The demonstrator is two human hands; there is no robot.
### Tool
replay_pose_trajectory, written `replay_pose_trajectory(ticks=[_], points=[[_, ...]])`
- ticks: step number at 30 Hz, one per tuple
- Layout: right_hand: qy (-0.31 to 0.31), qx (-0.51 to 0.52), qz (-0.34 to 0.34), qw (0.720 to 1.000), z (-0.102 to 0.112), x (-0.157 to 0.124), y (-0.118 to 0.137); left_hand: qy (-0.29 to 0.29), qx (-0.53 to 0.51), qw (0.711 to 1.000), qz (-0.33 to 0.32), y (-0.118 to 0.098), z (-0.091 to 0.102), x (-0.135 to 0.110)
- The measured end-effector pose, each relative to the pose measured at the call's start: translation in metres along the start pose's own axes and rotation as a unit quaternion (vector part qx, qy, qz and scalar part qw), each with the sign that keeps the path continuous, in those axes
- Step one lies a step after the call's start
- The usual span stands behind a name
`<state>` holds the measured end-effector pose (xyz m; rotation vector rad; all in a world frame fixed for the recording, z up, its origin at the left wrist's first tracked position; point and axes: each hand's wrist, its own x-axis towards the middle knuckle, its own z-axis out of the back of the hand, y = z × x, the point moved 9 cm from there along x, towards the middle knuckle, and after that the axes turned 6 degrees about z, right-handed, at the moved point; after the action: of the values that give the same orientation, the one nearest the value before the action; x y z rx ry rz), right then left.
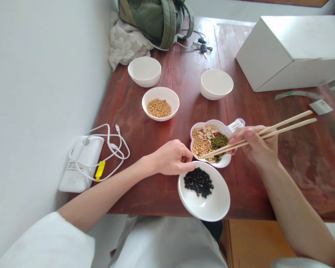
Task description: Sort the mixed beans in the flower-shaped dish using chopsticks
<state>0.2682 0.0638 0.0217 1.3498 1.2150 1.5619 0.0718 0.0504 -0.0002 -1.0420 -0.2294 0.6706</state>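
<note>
My right hand (257,145) is shut on a pair of wooden chopsticks (279,130), whose tips reach over a flower-shaped white dish (226,160). That dish holds peanut pieces, pale yellow beans and green mung beans (219,143). My left hand (171,158) curls onto the rim of a white bowl (209,208) holding black beans (198,182), which sits tilted at the table's near edge. Farther back stands a white bowl (170,95) of yellow soybeans (159,108). Two plain white bowls (144,70) (216,83) stand behind it.
The dark red wooden table (248,186) meets a white wall (44,93) on the left. A white device with a cable (82,163) lies at the left edge. A large white box (293,56) stands at the far right. Keys (202,46) and a green bag (156,22) lie at the back.
</note>
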Motion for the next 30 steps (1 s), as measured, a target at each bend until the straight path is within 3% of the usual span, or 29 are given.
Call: replay_pose_trajectory(ticks=[3, 6, 14, 23, 30], points=[[-0.053, -0.032, 0.000, 0.998, 0.008, 0.002, 0.000, 0.001, 0.001, 1.000, 0.002, 0.000, 0.000, 0.000], [-0.063, -0.089, 0.007, 0.994, 0.007, 0.004, 0.005, 0.004, 0.001, 1.000, -0.002, 0.000, -0.001, 0.000], [-0.026, -0.172, 0.010, 0.985, 0.001, 0.004, 0.006, 0.002, 0.006, 1.000, -0.008, 0.000, -0.001, 0.000], [0.006, -0.146, -0.041, 0.988, -0.003, 0.004, -0.002, 0.001, 0.008, 1.000, -0.012, -0.001, -0.001, 0.000], [0.059, -0.199, 0.017, 0.978, -0.012, 0.006, 0.002, 0.000, 0.008, 1.000, -0.018, -0.002, -0.001, 0.000]])
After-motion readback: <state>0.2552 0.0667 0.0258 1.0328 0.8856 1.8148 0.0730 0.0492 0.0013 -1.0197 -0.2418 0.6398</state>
